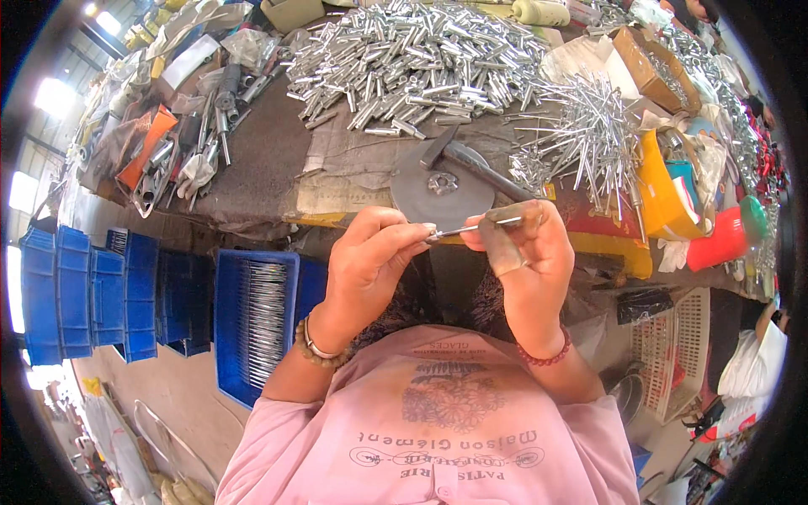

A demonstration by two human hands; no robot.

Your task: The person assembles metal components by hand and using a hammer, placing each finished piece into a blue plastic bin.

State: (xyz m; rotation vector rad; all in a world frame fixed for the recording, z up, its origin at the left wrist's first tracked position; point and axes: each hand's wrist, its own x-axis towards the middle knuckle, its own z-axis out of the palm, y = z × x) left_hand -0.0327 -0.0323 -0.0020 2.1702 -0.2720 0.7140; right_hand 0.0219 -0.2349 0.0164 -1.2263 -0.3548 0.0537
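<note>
The person's two bare hands meet in the air in front of the bench's near edge, above the lap, with a thin metal rod (459, 230) spanning the gap between them. The left hand (360, 268) pinches a small metal piece (434, 236) between thumb and fingertips at the rod's left end; whether that piece is part of the rod or separate, I cannot tell. The right hand (537, 252) grips the rod's other end between thumb and fingers, some of them covered by dull brown finger wraps (503, 248). Beaded bracelets circle both wrists, brown on the left and red on the right, and the person wears a pink printed shirt (438, 412). Just beyond the hands, a dark round disc (412, 198) lies on the bench, with a hammer (490, 174) resting across its far side and a small ring of metal (442, 183) near its middle. Behind it spreads a large heap of short silvery metal tubes (412, 71); to the right of that, a loose pile of long thin rods (593, 139) fans out near a yellow container (659, 189). On the floor to the left, a blue crate (225, 337) holds a tightly packed column of metal pieces (268, 320), near stacked blue bins (74, 295). A pale plastic basket (692, 353) stands below the bench on the right.
</note>
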